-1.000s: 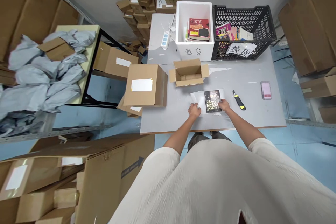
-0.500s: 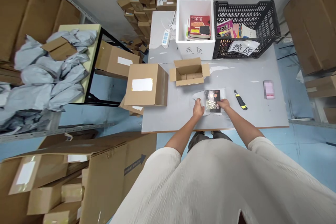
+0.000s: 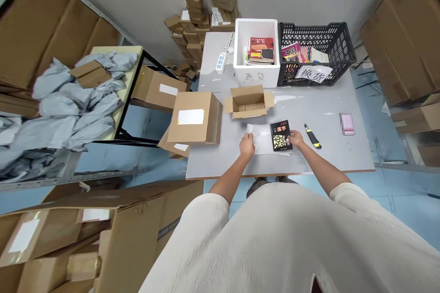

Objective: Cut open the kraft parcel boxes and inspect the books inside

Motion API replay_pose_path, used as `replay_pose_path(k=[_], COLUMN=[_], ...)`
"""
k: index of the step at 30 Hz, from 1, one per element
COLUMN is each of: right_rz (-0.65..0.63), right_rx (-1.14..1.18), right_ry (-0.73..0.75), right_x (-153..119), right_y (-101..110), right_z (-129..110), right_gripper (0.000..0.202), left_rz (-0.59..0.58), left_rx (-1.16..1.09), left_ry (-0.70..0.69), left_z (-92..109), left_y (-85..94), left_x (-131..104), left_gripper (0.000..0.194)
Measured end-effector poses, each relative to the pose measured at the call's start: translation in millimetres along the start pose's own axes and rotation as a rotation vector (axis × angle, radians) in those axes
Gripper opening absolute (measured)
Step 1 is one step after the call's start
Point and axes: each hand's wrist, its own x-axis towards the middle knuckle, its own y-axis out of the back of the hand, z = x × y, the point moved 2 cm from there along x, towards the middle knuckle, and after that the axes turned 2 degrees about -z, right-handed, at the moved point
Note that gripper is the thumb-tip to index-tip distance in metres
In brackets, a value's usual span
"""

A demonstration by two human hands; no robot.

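Note:
A black book [image 3: 281, 129] with orange lettering and a yellow grid on its cover lies slightly tilted on the work table. My right hand [image 3: 294, 139] grips its right edge between thumb and fingers. Under and left of the book spreads a thin whitish sheet that looks like a plastic bag [image 3: 261, 139]. My left hand [image 3: 247, 144] is closed on the left edge of this plastic. To the right of my right hand lies a black and yellow utility knife [image 3: 312, 136]. Just beyond the plastic stands an open cardboard box [image 3: 250, 113].
At the back of the table [image 3: 223, 165] are a white foam box [image 3: 275, 75] and a black crate [image 3: 340, 71], both holding books. A closed carton [image 3: 187, 135] sits at the left edge. A power strip [image 3: 221, 62] and a blurred pink item [image 3: 347, 124] also lie there.
The book's cover shows clearly now, where it was hazy under plastic before. My left hand has moved left with the plastic, away from the book. My right hand stays at the book's edge.

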Motion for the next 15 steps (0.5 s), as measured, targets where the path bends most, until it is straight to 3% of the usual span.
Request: replay_pose_path(k=[5,12,15], right_rz=[0.030,0.024,0.039], right_rx=[-0.004,-0.002,-0.004], right_ry=[-0.062,-0.072,-0.063], right_x=[0,-5,-6], right_y=[17,10,11], right_z=[0,7,10], right_gripper=[0.037,0.035,0.035], left_rz=[0.002,-0.111,-0.018], left_rx=[0.136,-0.216,-0.279], left_ry=[-0.053,-0.222,-0.173], left_z=[-15,16,14], left_y=[6.6,-25.7,-28.3], left_x=[-1,-3,-2], left_gripper=[0.061,0.060,0.052])
